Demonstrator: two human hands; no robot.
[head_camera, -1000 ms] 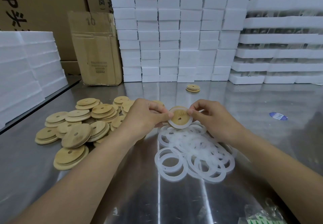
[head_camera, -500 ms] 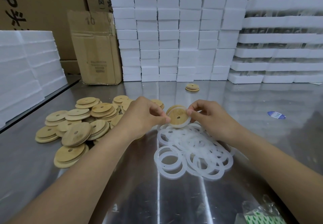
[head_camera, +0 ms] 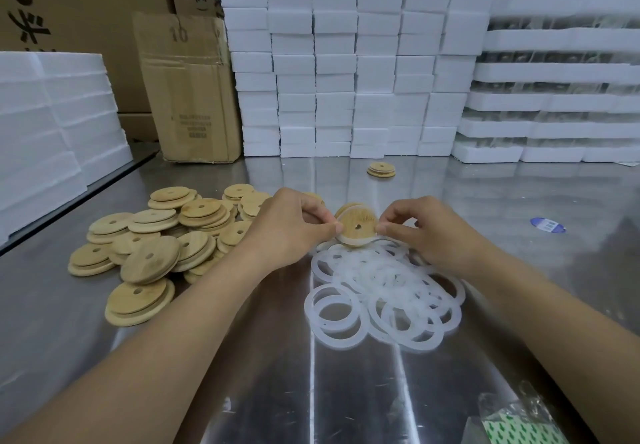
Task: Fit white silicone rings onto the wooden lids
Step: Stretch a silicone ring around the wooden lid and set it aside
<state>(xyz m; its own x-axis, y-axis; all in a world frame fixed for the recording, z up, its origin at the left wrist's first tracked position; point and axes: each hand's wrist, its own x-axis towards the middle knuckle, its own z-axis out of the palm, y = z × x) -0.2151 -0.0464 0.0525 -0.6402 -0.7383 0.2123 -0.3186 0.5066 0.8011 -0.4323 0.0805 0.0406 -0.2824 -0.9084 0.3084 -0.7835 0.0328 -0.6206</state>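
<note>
Now both hands pinch one wooden lid (head_camera: 358,225), left hand (head_camera: 289,227) and right hand (head_camera: 427,229) on opposite edges, white ring (head_camera: 346,241) partly on, above ring pile (head_camera: 381,291).

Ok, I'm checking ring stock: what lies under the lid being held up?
Beneath the held lid lies the pile of white silicone rings on the steel table. The right hand covers the pile's far right edge, so rings there cannot be counted.
</note>
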